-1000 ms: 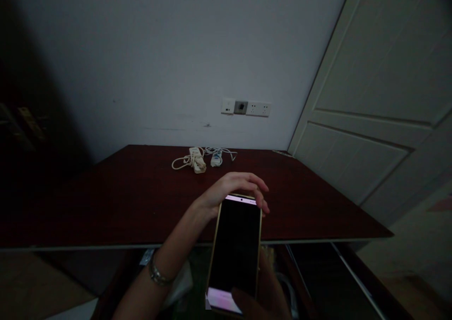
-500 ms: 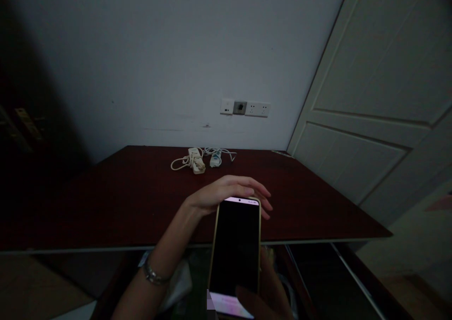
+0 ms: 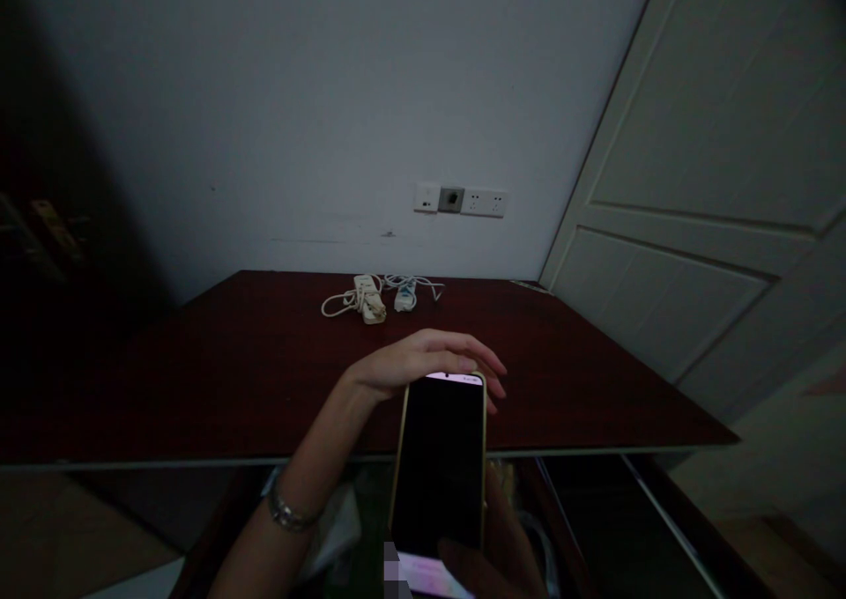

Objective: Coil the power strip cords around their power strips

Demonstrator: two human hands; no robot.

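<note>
A gold-edged phone (image 3: 440, 467) with a mostly dark screen stands upright in front of me, low in the view. My right hand (image 3: 499, 555) grips its lower end, thumb across the bottom of the screen. My left hand (image 3: 423, 361) reaches over the front of the dark red table (image 3: 231, 370), palm down, fingers stretched out and slightly spread just behind the phone's top edge. A bracelet (image 3: 284, 511) sits on my left wrist. I cannot tell whether the left fingers touch the table.
Two white power strips (image 3: 370, 298) with coiled cords lie at the table's back edge, below wall sockets (image 3: 461, 200). A white panelled door (image 3: 714, 185) stands on the right. Under the table's front edge lie dim, unclear items. The left side is in deep shadow.
The phone has dropped slightly and tilted more upright. My left hand has flattened a little over the table, its fingers more stretched out than before.
</note>
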